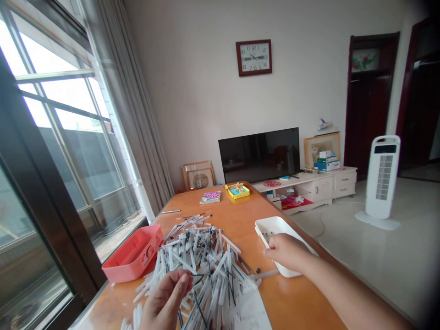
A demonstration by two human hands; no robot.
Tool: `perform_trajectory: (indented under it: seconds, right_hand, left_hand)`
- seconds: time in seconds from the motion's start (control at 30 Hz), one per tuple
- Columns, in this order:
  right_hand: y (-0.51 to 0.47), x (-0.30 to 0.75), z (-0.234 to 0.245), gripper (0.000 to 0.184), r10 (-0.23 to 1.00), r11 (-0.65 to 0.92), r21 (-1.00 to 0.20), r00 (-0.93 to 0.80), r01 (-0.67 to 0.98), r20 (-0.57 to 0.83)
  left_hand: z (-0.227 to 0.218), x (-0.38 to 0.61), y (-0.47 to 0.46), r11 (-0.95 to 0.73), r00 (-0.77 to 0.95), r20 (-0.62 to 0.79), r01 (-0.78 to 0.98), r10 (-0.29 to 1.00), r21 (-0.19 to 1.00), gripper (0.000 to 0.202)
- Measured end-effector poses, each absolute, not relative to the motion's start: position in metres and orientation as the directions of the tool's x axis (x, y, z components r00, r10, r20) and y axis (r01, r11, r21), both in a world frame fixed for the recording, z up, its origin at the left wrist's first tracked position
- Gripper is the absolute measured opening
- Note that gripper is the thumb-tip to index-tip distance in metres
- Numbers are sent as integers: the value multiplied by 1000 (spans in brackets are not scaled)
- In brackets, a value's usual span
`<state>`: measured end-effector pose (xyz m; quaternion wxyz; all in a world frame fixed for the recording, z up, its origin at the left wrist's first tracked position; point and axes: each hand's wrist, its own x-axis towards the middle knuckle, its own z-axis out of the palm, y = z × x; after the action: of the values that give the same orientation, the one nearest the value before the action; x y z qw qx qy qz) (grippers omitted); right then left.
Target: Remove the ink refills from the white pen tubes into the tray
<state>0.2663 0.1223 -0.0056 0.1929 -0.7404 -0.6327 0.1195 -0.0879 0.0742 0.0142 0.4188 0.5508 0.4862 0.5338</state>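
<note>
White tubes (199, 256) across table (237, 214) — wall clock (254, 57)

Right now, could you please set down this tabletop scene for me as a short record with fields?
Left hand: fingertips pinched on what looks like a thin dark rod
Right hand: at the white tray; anything in its fingers is hidden
Middle of table: loose heap of pale tubes and dark rods
Left of heap: coral-pink container
Far end of table: booklet, yellow box
Beyond table: television, screen dark
Wall: framed clock
</note>
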Motion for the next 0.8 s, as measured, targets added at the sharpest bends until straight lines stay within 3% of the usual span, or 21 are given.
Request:
perform_trajectory:
  seconds: [0.43,0.63,0.8]
  right_hand:
    - [129,252,-4,38,986,-100,-380,144,919,89]
    - [109,231,16,23,975,-76,-382,148,921,163]
    - [76,205,15,12,997,-6,-412,37,911,68]
  left_hand:
    - [17,-97,74,-193,-96,192,6,977,981,35]
    - [19,-101,74,-194,-131,187,-46,974,980,36]
    - [20,-104,75,-169,-163,146,-136,976,976,40]
